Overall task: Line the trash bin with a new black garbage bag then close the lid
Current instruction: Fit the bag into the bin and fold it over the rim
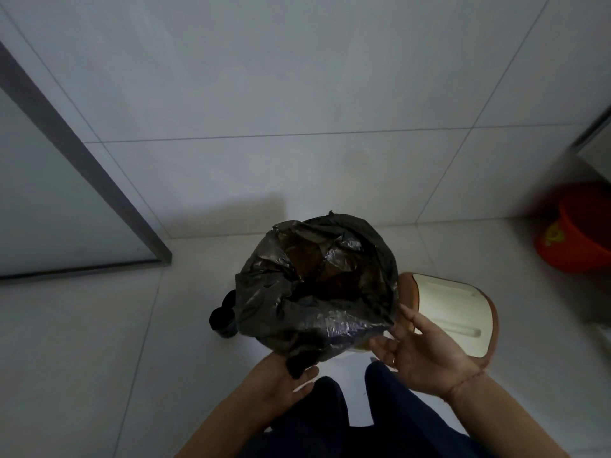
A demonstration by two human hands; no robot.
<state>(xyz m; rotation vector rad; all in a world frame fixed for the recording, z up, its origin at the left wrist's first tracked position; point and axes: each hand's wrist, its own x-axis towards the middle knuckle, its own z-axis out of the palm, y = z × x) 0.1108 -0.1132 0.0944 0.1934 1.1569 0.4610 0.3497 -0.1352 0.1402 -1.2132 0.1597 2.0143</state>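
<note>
The pale tiled floor (99, 358) carries everything, so the person stoops over it. In the middle, the crinkled black plastic garbage bag (317, 285) is draped over the trash bin, hiding its walls and gaping upward, apparently to seat the liner. The cream-and-brown bin lid (456, 312) lies to the right, clear of the rim. The right hand (426, 355) spreads open at the bag's near right edge, gripping nothing; the left hand (284, 381) pinches the bunched near corner, likely tucking slack.

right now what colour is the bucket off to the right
Orange-red bucket with a yellowish mark, seen in the head view.
</note>
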